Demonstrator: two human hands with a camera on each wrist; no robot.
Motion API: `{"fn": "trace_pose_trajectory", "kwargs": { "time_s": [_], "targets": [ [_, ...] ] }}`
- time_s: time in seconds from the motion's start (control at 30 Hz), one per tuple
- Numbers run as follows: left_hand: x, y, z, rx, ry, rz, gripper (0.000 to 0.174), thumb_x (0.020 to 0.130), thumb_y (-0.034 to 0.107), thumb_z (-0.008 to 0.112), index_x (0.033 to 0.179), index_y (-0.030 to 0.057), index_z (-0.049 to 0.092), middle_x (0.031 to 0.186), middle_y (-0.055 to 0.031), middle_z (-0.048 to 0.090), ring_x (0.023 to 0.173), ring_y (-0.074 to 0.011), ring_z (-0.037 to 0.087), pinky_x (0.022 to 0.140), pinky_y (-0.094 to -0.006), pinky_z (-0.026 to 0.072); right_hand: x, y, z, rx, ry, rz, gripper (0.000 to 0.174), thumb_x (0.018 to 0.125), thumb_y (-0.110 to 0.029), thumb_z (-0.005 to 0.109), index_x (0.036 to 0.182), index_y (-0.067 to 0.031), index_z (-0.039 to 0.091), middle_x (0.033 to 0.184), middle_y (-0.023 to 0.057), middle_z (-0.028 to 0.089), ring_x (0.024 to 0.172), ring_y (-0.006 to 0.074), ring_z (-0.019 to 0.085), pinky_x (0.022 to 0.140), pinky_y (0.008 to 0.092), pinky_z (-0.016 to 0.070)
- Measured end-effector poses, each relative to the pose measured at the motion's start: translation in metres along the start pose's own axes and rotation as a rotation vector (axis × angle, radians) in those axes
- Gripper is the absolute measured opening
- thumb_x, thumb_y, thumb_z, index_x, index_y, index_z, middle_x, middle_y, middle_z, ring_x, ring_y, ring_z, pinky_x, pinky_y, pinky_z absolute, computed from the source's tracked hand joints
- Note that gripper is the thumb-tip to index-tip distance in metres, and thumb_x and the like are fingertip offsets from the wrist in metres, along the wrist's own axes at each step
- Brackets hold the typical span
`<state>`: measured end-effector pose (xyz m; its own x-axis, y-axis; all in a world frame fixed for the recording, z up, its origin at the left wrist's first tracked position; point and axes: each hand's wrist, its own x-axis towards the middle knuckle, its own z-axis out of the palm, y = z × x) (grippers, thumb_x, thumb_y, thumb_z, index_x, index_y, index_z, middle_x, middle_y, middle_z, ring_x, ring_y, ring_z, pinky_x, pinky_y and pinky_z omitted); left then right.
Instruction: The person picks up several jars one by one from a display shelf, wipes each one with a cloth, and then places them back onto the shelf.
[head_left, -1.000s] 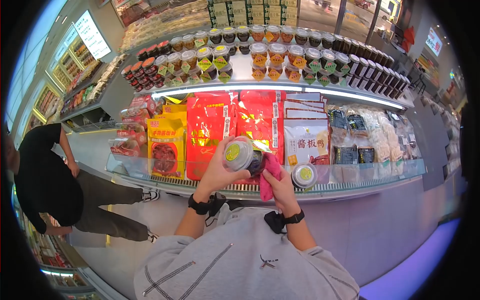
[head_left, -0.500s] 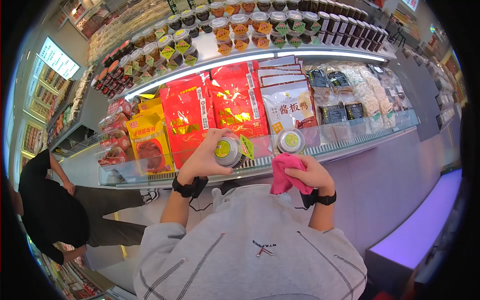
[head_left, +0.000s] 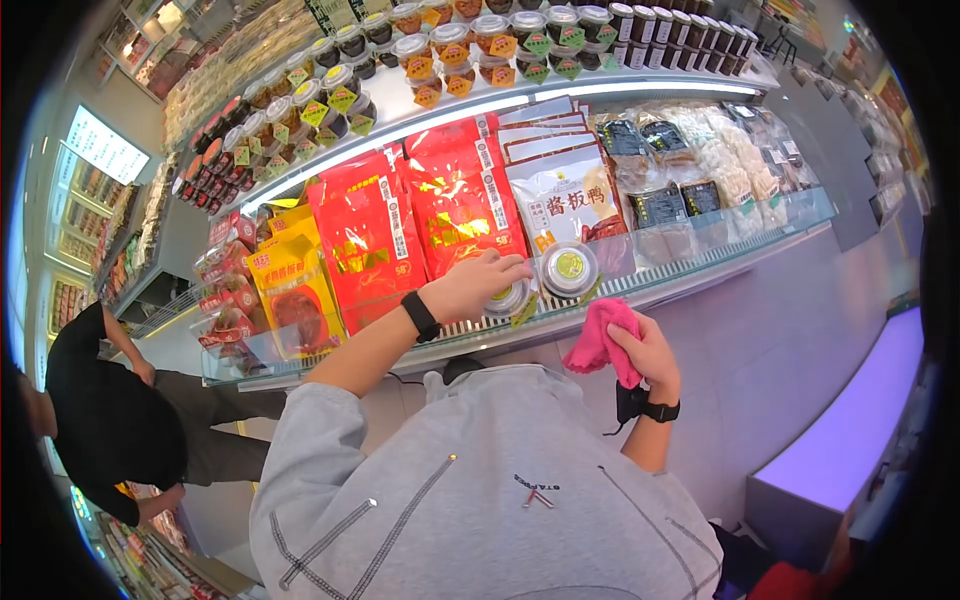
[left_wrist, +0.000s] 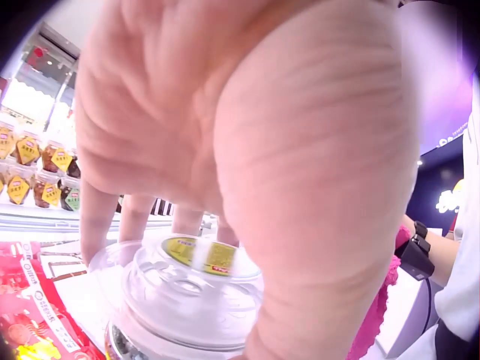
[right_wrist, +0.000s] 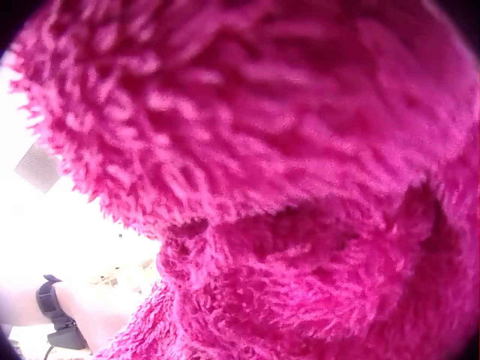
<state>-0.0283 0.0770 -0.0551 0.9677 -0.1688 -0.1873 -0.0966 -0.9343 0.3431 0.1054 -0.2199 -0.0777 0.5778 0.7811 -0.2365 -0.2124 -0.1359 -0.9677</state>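
Observation:
In the head view, my left hand (head_left: 478, 284) is over a clear-lidded jar (head_left: 508, 299) at the glass front edge of the chilled case. The left wrist view shows its fingers (left_wrist: 133, 217) behind the clear lid (left_wrist: 180, 300) and the thumb down the near side, spanning the jar. A second lidded jar (head_left: 568, 270) stands upright just right of it. Lower right, my right hand (head_left: 652, 352) grips a bunched pink cloth (head_left: 600, 340), away from both jars. That cloth (right_wrist: 285, 135) fills most of the right wrist view and hides the right fingers there.
Red packets (head_left: 365, 240), a yellow packet (head_left: 295, 285) and white packets (head_left: 565, 200) lie in the case behind its glass edge (head_left: 720, 258). Rows of jars (head_left: 455, 50) stand on the shelf above. A person in black (head_left: 115, 410) stands at left.
My left hand has carried its jar rightward to beside the second jar. My right hand, with the pink cloth, has drawn back from the jar, down and to the right.

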Motion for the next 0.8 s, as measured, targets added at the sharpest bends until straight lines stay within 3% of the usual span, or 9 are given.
{"fn": "trace_pose_trajectory", "kwargs": {
  "time_s": [0.17,0.3,0.47,0.53,0.63,0.73,0.8],
  "targets": [
    [0.006,-0.004,0.018,-0.044,-0.113,-0.070,0.101,0.048,0.007,0.082,0.138,0.0159,0.036,0.139,-0.0121,0.040,0.123,-0.0388,0.043,0.097,-0.0461,0.0473,0.006,0.013,-0.007,0.031,0.071,0.095,0.034,0.091,-0.020,0.064,0.116,0.0034,0.062,0.096,0.0036,0.066,0.085,0.0094,0.059,0.078,0.0263,0.0487],
    [0.000,-0.003,0.038,0.079,0.071,-0.059,0.094,0.055,0.026,0.081,0.138,0.0161,0.037,0.138,-0.0217,0.036,0.120,-0.0422,0.043,0.094,-0.0493,0.0457,0.019,0.022,0.001,0.007,0.103,0.127,0.034,0.091,-0.021,0.064,0.115,0.0029,0.063,0.096,0.0039,0.066,0.085,0.0096,0.059,0.077,0.0266,0.0488],
    [-0.004,-0.006,0.040,0.001,0.098,-0.073,0.096,0.058,0.028,0.082,0.141,0.0168,0.035,0.139,-0.0207,0.036,0.121,-0.0417,0.044,0.096,-0.0498,0.0449,0.030,0.023,0.010,0.000,0.055,0.145,0.033,0.092,-0.022,0.064,0.114,0.0025,0.064,0.094,0.0033,0.066,0.084,0.0095,0.059,0.076,0.0268,0.0490],
    [-0.008,-0.007,0.037,0.073,0.127,-0.042,0.099,0.059,0.028,0.083,0.144,0.0172,0.033,0.139,-0.0204,0.036,0.122,-0.0419,0.043,0.097,-0.0499,0.0447,0.031,0.018,0.012,-0.120,-0.042,0.182,0.034,0.092,-0.027,0.064,0.110,0.0028,0.065,0.091,0.0034,0.067,0.082,0.0099,0.059,0.075,0.0275,0.0492],
    [-0.015,-0.011,0.043,-0.077,0.202,-0.116,0.101,0.060,0.028,0.084,0.146,0.0159,0.031,0.139,-0.0192,0.037,0.123,-0.0407,0.043,0.098,-0.0497,0.0445,0.034,0.008,0.032,-0.260,-0.200,0.185,0.039,0.093,-0.033,0.062,0.106,0.0028,0.066,0.087,0.0043,0.067,0.080,0.0101,0.058,0.074,0.0285,0.0496],
    [-0.022,-0.016,0.044,-0.300,0.218,-0.151,0.100,0.061,0.030,0.084,0.145,0.0137,0.032,0.139,-0.0175,0.038,0.123,-0.0391,0.044,0.097,-0.0503,0.0447,0.049,0.031,0.064,-0.483,-0.240,0.102,0.043,0.094,-0.040,0.055,0.104,0.0000,0.066,0.090,0.0181,0.069,0.083,0.0275,0.066,0.078,0.0357,0.0499],
    [-0.023,-0.020,0.050,-0.266,0.242,-0.134,0.097,0.063,0.031,0.082,0.145,0.0122,0.033,0.134,-0.0160,0.043,0.120,-0.0368,0.047,0.093,-0.0483,0.0465,0.057,0.037,0.093,-0.619,-0.164,0.110,0.040,0.095,-0.036,0.054,0.100,0.0029,0.064,0.087,0.0178,0.067,0.080,0.0227,0.063,0.077,0.0341,0.0489]
  ]
}}
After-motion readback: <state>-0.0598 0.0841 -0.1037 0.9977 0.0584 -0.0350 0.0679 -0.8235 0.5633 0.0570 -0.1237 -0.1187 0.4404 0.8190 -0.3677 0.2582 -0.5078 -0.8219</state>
